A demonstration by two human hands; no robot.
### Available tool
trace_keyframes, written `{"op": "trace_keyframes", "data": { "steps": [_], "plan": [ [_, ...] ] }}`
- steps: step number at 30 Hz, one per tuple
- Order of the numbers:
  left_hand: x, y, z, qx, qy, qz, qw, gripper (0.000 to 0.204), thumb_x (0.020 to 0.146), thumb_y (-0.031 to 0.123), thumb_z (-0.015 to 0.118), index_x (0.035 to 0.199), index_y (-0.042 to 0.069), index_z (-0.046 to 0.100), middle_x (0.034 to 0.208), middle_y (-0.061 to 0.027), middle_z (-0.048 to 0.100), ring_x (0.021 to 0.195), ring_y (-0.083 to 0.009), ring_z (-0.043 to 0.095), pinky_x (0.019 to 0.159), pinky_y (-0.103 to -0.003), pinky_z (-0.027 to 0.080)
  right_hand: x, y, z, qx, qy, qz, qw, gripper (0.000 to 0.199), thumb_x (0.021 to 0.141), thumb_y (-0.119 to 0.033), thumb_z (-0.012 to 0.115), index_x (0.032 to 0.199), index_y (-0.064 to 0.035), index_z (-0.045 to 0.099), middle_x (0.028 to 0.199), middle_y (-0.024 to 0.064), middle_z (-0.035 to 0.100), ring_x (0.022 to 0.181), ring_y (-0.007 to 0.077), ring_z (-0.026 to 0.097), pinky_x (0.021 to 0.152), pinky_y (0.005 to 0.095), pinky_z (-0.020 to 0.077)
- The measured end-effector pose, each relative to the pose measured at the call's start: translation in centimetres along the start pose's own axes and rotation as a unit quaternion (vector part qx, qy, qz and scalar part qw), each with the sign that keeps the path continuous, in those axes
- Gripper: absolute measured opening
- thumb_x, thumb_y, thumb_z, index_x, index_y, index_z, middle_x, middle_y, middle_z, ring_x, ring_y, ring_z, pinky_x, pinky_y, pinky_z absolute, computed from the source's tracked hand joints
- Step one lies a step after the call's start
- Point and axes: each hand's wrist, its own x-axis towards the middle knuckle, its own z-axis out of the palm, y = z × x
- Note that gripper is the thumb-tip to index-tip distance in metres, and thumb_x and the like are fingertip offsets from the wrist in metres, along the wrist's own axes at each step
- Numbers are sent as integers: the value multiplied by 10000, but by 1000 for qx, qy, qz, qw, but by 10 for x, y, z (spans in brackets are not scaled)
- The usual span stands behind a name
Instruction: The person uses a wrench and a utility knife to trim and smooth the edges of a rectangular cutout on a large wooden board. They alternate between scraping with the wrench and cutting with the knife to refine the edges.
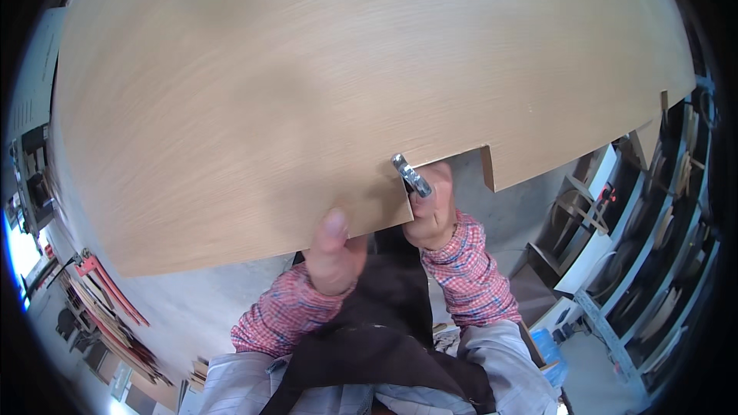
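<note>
A large light-brown wooden board (pixel 307 92) spreads across most of the view, with a rectangular notch cut in its near edge. My left hand (pixel 336 257) grips that edge left of the notch, thumb on the top face and fingers hidden beneath. At the notch's left corner, my right hand (pixel 434 211) is closed around a shiny curved metal tool (pixel 412 175). Its upper end stands over the board's face, and the rest is hidden by the hand and the board, so its exact kind does not show.
Racks with slats (pixel 661 261) hold wood offcuts on the right. Red clamps (pixel 111 288) and long strips lie at the lower left. A blue plastic bag (pixel 550 353) sits on the floor at the lower right. A second, small notch (pixel 664 100) marks the board's right end.
</note>
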Motion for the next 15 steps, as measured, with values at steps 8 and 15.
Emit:
{"op": "trace_keyframes", "data": {
  "steps": [8,15],
  "plan": [
    [3,12,16,-36,-24,-42,998,495,936,175,596,1381,-20,502,1362,-139,590,1299,-278,541,1121,-445,396,-8,-16,26,206,277,211,915,736,919,-751,503,968,-21,580,795,33,608,567,153,545,522,302,447],
    [0,12,-2,0,-91,-43,995,562,947,235,555,1450,10,443,1422,-120,549,1335,-281,520,1150,-497,386,-1,-12,6,-44,60,41,996,685,1059,-590,314,878,-12,634,630,116,511,566,330,573,537,398,456]
  ]
}}
